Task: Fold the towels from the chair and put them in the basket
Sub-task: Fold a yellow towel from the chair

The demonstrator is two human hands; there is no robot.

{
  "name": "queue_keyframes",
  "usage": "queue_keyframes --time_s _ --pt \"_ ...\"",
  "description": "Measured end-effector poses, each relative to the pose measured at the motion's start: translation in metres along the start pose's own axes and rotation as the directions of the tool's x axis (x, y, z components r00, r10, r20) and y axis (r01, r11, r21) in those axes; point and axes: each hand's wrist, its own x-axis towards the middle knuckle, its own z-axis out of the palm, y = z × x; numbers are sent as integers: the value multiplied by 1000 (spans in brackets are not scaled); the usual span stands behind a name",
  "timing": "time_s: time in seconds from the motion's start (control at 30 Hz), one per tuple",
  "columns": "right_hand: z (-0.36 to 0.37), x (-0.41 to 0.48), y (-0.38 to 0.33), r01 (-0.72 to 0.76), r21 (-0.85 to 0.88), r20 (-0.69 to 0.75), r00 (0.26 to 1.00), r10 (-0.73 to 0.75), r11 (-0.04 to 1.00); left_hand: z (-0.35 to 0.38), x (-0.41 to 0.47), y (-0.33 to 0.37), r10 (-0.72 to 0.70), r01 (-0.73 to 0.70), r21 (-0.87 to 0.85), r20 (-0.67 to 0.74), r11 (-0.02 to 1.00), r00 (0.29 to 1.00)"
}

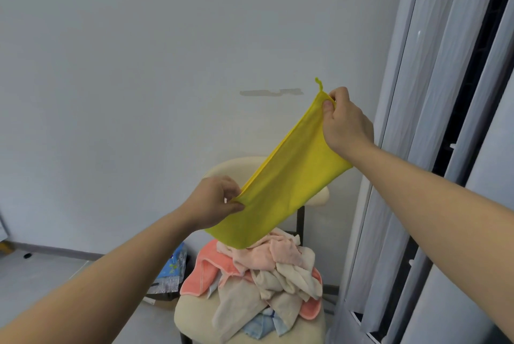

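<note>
From the head camera, both bare arms reach forward and hold a yellow towel [281, 185] in the air above the chair [192, 316]. The towel is doubled over into a long band that runs on a slant from lower left to upper right, its top edge pulled taut. The left hand [214, 202] pinches the lower end between thumb and curled fingers. The right hand [345, 121], held higher and further out, pinches the upper corner the same way, just below a small yellow hanging loop [319, 84] that sticks up from that corner. The free lower edge of the towel hangs down just over a loose pile of towels [264, 274] on the cream seat: coral pink, pale pink, beige and light blue ones, crumpled together and unfolded. The chair's cream backrest shows behind the yellow cloth. On the floor left of the chair lies a blue and clear plastic bag [172, 271]. A plain pale wall [139, 65] fills the background, with pale panels [434, 93] standing at the right.
</note>
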Motion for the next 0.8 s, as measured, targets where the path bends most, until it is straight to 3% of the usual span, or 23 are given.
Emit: queue_keyframes --time_s 0.13,0.27,0.47,0.6,0.8 --pt "-1 2 1 0 -9 -23 1000 0 1000 -3 -4 -8 -51 37 103 139 994 989" --pt "-3 3 8 -38 -17 -27 999 37 999 -12 -6 -18 -158 144 128 103 981 982" --pt "-1 -1 24 -114 -17 -28 993 113 993 -34 -9 -21 -273 265 -102 -77 959 959" --pt "0 -2 32 -171 -18 -26 985 171 985 -52 -11 -26 -320 296 -354 -10 887 947" --pt "2 -3 36 -208 -1 -17 978 208 978 -63 -18 -35 -327 320 -380 48 868 944"
